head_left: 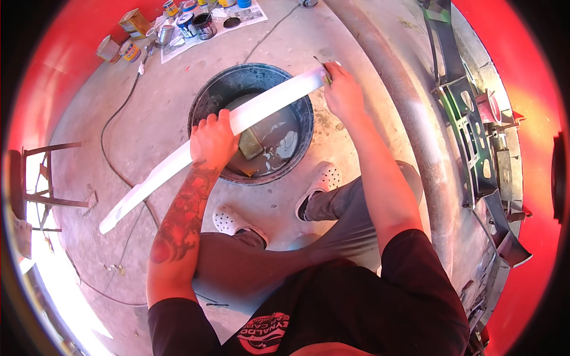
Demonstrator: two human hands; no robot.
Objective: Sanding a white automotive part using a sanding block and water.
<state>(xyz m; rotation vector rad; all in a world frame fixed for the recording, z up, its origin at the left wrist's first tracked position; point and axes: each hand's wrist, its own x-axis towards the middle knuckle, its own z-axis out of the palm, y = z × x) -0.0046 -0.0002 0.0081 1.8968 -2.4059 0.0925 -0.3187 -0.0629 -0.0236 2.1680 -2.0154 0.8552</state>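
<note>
A long white strip (273,105), like a narrow trim panel, slants over a round black tub (202,95). My left hand (212,139) is wrapped round the strip near its middle. At its upper right end, my right hand (344,92) is closed against the strip. A thin dark piece (326,75) pokes out by the right fingers; its kind is too small to make out. Inside the tub is murky water (276,127) with pale streaks on it, and a yellowish-green block (250,144) like a sponge. The strip's lower left end hangs free past the tub's rim.
Paint cans (186,25) stand on spread paper (249,15) at the back left, with a rectangular tin (135,24) beside them. A dark cable (107,127) runs over the concrete floor. A stool (44,172) is at left; dark car parts (469,142) line the right. My clogs (237,222) are close below the tub.
</note>
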